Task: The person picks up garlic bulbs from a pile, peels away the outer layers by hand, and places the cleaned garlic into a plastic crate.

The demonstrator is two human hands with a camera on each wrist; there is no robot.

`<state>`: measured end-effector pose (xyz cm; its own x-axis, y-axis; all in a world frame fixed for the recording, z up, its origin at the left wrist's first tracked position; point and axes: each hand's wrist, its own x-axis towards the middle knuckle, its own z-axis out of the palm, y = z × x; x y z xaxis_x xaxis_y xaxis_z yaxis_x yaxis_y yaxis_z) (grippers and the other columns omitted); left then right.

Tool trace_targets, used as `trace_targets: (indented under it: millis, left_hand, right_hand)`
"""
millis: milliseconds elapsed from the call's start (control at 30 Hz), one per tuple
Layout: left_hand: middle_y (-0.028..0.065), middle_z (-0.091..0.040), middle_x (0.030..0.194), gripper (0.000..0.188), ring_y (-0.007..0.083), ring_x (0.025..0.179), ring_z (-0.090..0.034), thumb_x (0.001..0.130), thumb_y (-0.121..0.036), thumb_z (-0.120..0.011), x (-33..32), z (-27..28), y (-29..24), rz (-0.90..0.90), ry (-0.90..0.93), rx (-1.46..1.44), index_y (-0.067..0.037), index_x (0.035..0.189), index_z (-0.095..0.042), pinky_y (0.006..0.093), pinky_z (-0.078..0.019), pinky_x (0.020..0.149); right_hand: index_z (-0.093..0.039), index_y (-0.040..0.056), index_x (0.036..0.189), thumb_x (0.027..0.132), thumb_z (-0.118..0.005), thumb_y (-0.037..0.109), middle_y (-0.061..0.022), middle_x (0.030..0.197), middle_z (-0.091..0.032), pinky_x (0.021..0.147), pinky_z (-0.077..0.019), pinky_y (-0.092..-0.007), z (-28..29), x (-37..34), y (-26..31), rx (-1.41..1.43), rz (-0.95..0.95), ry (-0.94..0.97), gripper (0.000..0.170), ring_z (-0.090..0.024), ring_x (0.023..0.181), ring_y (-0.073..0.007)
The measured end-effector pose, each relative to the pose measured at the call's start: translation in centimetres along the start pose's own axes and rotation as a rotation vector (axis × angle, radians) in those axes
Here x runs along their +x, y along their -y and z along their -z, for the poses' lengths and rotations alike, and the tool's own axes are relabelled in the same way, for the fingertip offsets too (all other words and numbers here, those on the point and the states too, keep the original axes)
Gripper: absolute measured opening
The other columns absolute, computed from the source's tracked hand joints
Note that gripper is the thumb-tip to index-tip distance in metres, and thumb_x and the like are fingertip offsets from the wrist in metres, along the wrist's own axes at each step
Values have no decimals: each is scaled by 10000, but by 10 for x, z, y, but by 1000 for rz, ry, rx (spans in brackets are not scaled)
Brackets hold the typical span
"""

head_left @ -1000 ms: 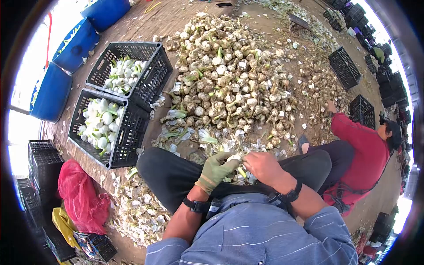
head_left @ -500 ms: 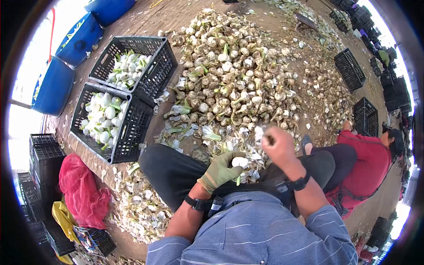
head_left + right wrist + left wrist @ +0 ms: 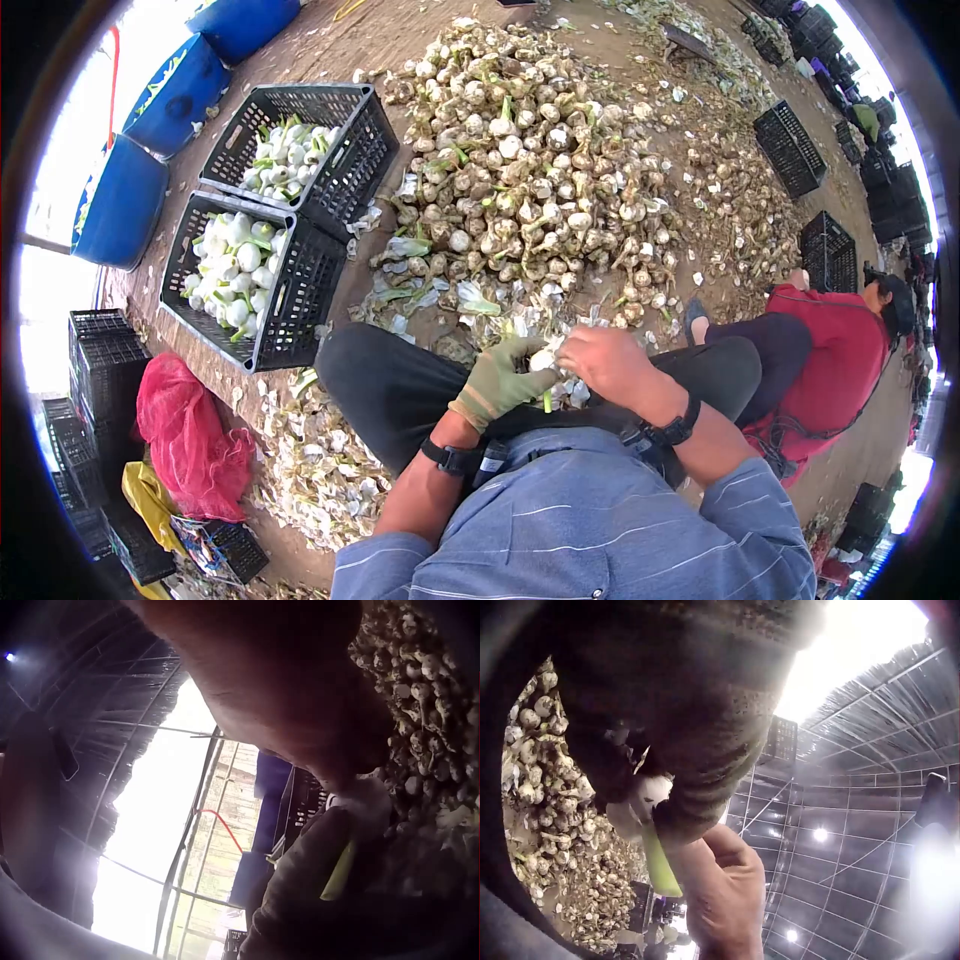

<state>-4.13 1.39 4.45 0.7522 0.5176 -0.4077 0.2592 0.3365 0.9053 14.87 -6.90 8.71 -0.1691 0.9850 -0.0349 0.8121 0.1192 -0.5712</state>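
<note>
My left hand [image 3: 500, 382], in a green work glove, grips a white garlic bulb [image 3: 543, 360] over my lap. A short green stem [image 3: 658, 862] points down from the bulb in the left wrist view. My bare right hand [image 3: 615, 370] has its fingers curled at the bulb's right side, pinching its outer layer. Much of the bulb is hidden behind the fingers and glove. In front of my crossed legs lies a large heap of unpeeled garlic [image 3: 540, 190], with loose skins [image 3: 480, 300] at its near edge.
Two black crates [image 3: 300, 290] with cleaned white bulbs [image 3: 238, 262] stand at the left. Blue tubs [image 3: 120, 205] are behind them. Red netting [image 3: 190, 435] lies at lower left. A person in a red top [image 3: 830, 360] sits close on my right, near black crates [image 3: 790, 150].
My right hand left the bulb, swung up and right with a blurred white scrap near it, then came back to the bulb. The left hand kept holding the garlic. The seated person's arm shifted.
</note>
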Motion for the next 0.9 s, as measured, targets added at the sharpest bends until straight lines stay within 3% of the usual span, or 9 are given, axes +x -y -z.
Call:
trace_targets:
  millis: [333,400,533,567,633,700,733,800,900]
  left_hand:
    - [85,-691,1039,470,113,944,-642,800,-97,-702,1,-1,3,-202,41,106,11,1242,-586,280,-530,819]
    - [92,-683,1064,524,130,972,-644,807,-53,-664,0,-7,-2,-389,-28,141,5,1311,-534,290,-528,852]
    - [119,-651,1154,639,156,1067,-618,801,13,-628,5,-3,3,-335,38,75,12,1410,-435,308,-504,933]
    - [122,-640,1175,662,158,1088,-609,802,16,-637,9,-5,12,-371,18,62,14,1426,-416,309,-498,948]
    - [134,-601,1251,707,165,1141,-578,810,-1,-682,11,-2,20,-292,13,-91,23,1451,-383,319,-476,990]
    - [111,-606,1245,623,149,1124,-583,829,-58,-695,9,5,28,-309,-53,36,22,1398,-452,293,-484,964]
    - [101,-616,1217,567,146,1097,-592,828,-69,-688,9,6,25,-250,-54,10,21,1353,-495,282,-489,946]
    - [96,-628,1172,530,144,1059,-606,820,-61,-682,15,1,37,-245,-123,-70,26,1317,-521,283,-497,921]
    - [90,-611,1165,537,144,985,-614,816,-69,-691,17,3,22,-260,-171,215,22,1314,-510,275,-506,874]
  right_hand:
    - [-572,46,807,796,-647,142,-131,778,-576,613,-488,-437,2,14,-10,-1,-1,9,122,-603,711,-344]
    - [-588,35,820,802,-659,163,-135,766,-587,609,-484,-416,1,16,-19,19,-120,-138,147,-600,679,-319]
    - [-615,14,842,826,-696,236,-135,714,-593,602,-467,-389,0,12,-39,352,-499,-436,237,-570,612,-244]
    - [-621,7,840,834,-724,289,-135,673,-581,596,-451,-383,-2,11,-45,403,-575,-434,301,-543,598,-202]
    - [-615,-2,830,828,-733,294,-159,678,-581,599,-454,-404,-3,1,-50,153,-591,-117,319,-602,643,-235]
    - [-613,2,1008,848,-687,137,-145,792,-654,674,-495,-396,-17,3,-41,391,-591,-318,222,-634,706,-234]
    - [-565,17,1167,879,-663,110,-119,969,-670,758,-512,-364,-25,-1,-47,408,-554,-361,318,-641,837,-195]
    - [-522,7,1258,926,-642,183,-116,1092,-633,819,-511,-339,-32,5,-38,758,-557,-299,395,-616,975,-175]
    - [-511,-31,1308,963,-595,266,-122,1143,-615,890,-492,-316,-53,17,-29,952,-534,-55,462,-597,1028,-188]
